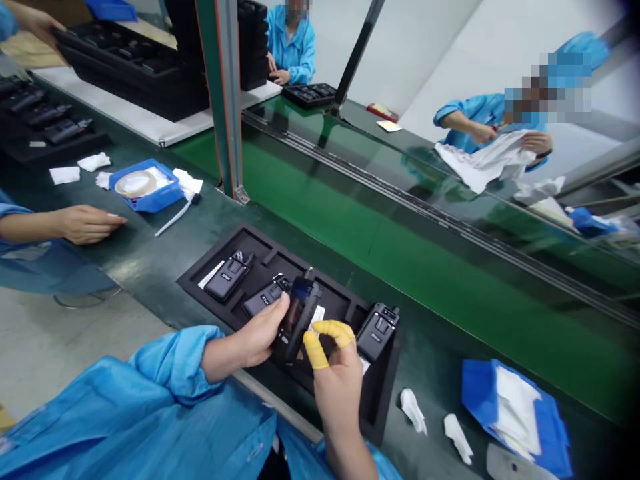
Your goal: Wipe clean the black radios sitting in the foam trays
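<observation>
Black handheld radio (299, 319) clasped in left hand (259, 331); right hand (336, 381), yellow finger cots (316, 351), narrowly parted alongside. Judged stiff, smooth, slip-prone; best held by its sides.

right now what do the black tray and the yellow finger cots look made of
The black tray looks like dense foam: matte, with thick walls around cut pockets, though moulded rubber is possible. The yellow finger cots on the right hand look like thin latex or similar rubber, smooth and fitted snugly to the fingers.
</observation>
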{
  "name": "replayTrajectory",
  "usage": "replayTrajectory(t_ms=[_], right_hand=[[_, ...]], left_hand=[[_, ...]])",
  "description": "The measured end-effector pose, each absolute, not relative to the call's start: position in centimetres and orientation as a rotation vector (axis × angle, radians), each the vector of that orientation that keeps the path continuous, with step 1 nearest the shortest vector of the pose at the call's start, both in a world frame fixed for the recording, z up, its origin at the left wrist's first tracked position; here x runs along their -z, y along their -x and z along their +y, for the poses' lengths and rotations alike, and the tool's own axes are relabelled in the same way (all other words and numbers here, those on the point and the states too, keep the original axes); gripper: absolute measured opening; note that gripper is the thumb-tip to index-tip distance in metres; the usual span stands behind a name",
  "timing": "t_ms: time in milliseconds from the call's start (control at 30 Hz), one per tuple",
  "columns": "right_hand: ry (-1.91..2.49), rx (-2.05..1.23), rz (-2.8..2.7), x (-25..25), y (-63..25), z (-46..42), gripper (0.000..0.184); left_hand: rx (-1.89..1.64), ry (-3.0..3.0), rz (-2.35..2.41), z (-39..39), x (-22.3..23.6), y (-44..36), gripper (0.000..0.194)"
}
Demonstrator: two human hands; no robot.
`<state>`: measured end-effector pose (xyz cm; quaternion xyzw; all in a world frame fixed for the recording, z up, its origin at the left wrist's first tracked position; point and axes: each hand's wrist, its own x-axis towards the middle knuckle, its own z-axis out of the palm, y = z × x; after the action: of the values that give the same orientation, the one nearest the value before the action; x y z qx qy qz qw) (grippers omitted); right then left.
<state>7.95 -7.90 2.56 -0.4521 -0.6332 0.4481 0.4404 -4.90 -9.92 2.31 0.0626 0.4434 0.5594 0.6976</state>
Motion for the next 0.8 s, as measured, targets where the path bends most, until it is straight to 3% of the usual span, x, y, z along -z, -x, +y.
replayTrajectory(t_ms=[300, 600, 800], right_hand=[[1.178, -1.435, -1.201, -1.9, -7.8, -8.2, 0.056], [1.072, -1.614, -1.134, -2.7, -7.9, -9.0, 0.059], [1.019, -1.788, -1.023, -1.5, -8.2, -8.6, 0.071]], left_hand=[[-1.285, -0.173, 0.992, -10.0, -2.7, 4.5, 0.048], [-1.255, -0.184, 0.990, -9.8, -2.8, 4.0, 0.053], [-1.223, -0.183, 0.994, -9.8, -2.5, 3.7, 0.058]])
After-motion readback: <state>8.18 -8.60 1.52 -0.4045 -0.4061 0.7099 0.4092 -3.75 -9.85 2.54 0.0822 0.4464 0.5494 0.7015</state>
